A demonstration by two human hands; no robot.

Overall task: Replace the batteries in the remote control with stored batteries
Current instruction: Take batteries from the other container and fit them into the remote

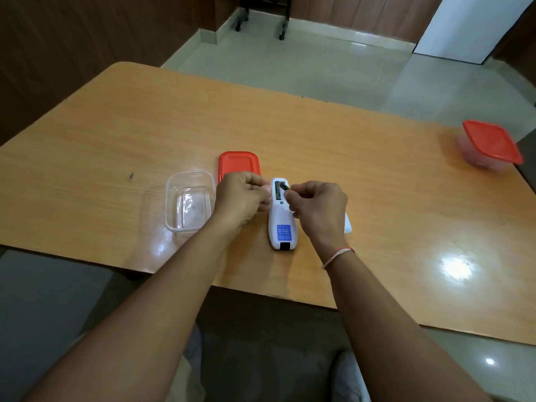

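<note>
A white remote control (279,224) lies face down on the wooden table (377,175), its battery bay open at the far end. My right hand (317,208) pinches a dark battery (283,187) that sits tilted in the open bay. My left hand (242,198) grips the remote's left side next to the bay. Behind my right hand a white piece (347,226) peeks out, probably the battery cover. A clear plastic box (188,203) stands open and looks empty to the left of my left hand, and its red lid (237,165) lies just beyond.
A second clear box with a red lid (490,145) stands closed at the table's far right edge. The near table edge runs just under my forearms. A chair's wheeled legs (261,23) stand on the tiled floor beyond the table.
</note>
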